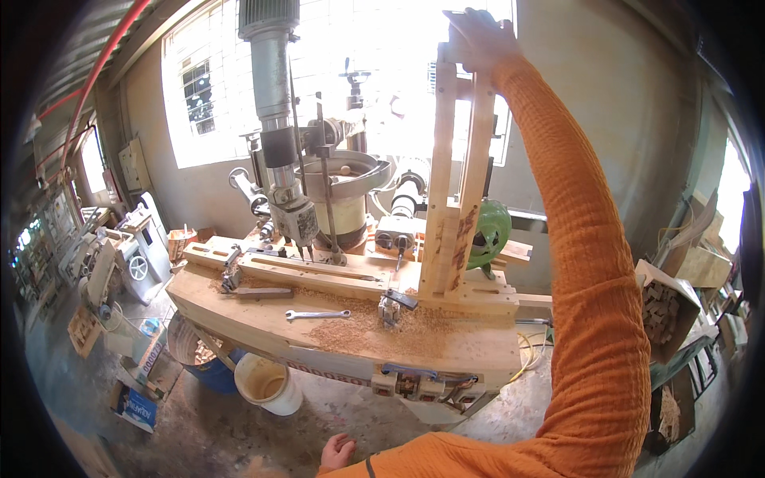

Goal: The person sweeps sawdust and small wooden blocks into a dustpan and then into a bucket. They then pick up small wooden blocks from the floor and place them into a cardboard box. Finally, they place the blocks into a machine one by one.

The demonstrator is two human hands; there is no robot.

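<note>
My right hand (476,38) is raised high, at the end of an orange sleeve, and grips the top of a tall upright wooden frame (454,175) that stands on the machine's wooden table (446,350). My left hand (337,452) hangs low at the bottom edge, fingers loosely curled, holding nothing. A vertical drill head (280,151) with a grey motor hangs over the table to the left of the frame. Sawdust (374,327) lies heaped on the table, with a steel wrench (317,315) beside it.
A white bucket (268,384) and a blue tub (209,368) stand on the floor under the table. A green motor (488,231) sits behind the frame. A box of small wood pieces (663,309) is at the right. Other machines (111,263) stand to the left.
</note>
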